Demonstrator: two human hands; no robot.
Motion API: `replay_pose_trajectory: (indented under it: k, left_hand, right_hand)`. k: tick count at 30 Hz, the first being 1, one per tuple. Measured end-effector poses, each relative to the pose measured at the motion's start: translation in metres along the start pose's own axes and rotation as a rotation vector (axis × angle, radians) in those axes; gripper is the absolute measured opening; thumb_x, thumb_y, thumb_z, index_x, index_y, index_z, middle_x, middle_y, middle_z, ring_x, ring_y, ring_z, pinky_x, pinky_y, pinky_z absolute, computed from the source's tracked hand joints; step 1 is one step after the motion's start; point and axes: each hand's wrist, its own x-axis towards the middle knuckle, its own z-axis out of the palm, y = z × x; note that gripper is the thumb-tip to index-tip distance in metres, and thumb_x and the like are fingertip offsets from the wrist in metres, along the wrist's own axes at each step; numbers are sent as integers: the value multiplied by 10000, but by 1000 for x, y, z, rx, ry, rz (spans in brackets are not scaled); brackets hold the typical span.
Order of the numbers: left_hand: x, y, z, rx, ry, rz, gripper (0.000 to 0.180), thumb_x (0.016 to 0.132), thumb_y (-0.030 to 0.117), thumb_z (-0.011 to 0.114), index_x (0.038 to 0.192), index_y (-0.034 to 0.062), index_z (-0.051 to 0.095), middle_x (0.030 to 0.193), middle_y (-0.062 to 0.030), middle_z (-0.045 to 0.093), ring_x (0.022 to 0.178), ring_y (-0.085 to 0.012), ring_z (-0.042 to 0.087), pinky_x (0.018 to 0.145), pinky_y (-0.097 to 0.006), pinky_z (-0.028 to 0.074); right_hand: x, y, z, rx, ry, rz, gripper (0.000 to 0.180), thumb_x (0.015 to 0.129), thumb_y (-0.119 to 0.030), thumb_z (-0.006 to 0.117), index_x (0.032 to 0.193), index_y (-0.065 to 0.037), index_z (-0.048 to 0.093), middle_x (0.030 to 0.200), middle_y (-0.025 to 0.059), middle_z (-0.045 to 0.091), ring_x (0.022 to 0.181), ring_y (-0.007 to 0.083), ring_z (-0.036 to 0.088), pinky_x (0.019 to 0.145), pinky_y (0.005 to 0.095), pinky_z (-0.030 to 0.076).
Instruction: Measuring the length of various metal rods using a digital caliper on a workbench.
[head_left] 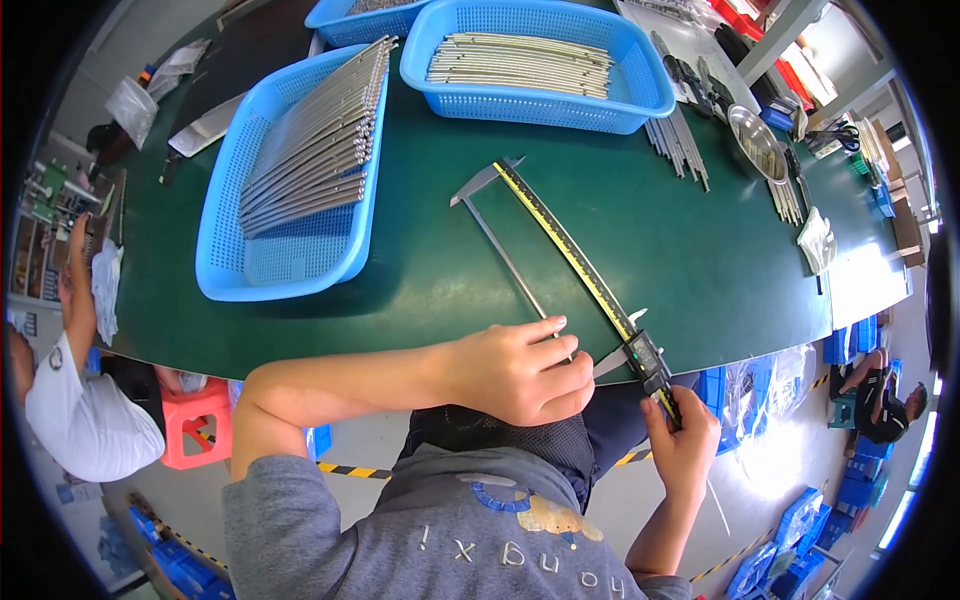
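Left hand point(527, 375) holds a rod point(506, 258) beside the caliper point(572, 250), blue baskets point(540, 112) beyond.

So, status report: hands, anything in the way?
Left hand holding thin silver metal rod. Right hand gripping black-and-silver metal caliper. Rod's far end by caliper's far jaw. Blue perforated plastic baskets beyond, not in the way.

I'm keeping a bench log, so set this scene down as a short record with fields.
Left grip: holding a thin metal rod
Right grip: holding a digital caliper at its display end
Rod's far end: by the caliper's far jaw; contact unclear
Work surface: green table
Left blue basket: slanted stack of rods
Right blue basket: rods lying crosswise
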Motion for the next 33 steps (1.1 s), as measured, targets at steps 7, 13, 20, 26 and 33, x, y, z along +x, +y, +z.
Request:
replay_pose_trajectory:
  k: [7, 13, 20, 26, 33]
  left_hand:
    - [-4, -1, 11, -36, -72, -52, 140, 722, 137, 612, 841, 63, 618, 889, -54, 610, 829, -189, 604, 786, -346, 530]
    - [0, -11, 10, -111, -78, -75, 128, 674, 106, 621, 784, 40, 616, 828, -56, 588, 789, -189, 597, 779, -344, 533]
    - [2, -11, 7, -178, -120, -141, 182, 635, 47, 631, 816, 35, 646, 821, -69, 605, 778, -201, 620, 706, -322, 546]
    - [5, -10, 7, -185, -125, -154, 195, 626, 53, 624, 819, 36, 647, 826, -65, 609, 784, -211, 618, 708, -321, 547]
    - [4, -13, 6, -179, -147, -146, 173, 635, 59, 625, 806, 35, 633, 830, -60, 600, 793, -209, 605, 722, -332, 540]
  right_hand:
    - [-3, -4, -3, 15, -15, -2, 259, 717, -187, 721, 863, -12, 598, 610, 94, 546, 444, 177, 483, 439, 276, 378]
    - [-1, -6, -2, 39, -21, 3, 243, 730, -164, 707, 890, -18, 597, 621, 87, 552, 461, 173, 493, 442, 274, 385]
    - [-4, -5, -1, 37, -23, -15, 236, 753, -180, 693, 890, -14, 595, 657, 92, 580, 478, 187, 541, 456, 282, 420]
    - [-7, -7, -2, 32, -29, 30, 243, 756, -229, 696, 868, -37, 599, 657, 79, 585, 478, 198, 553, 454, 293, 426]
    - [-4, -9, 1, -20, -38, 8, 259, 769, -294, 676, 800, -57, 577, 625, 67, 566, 486, 232, 551, 450, 324, 424]
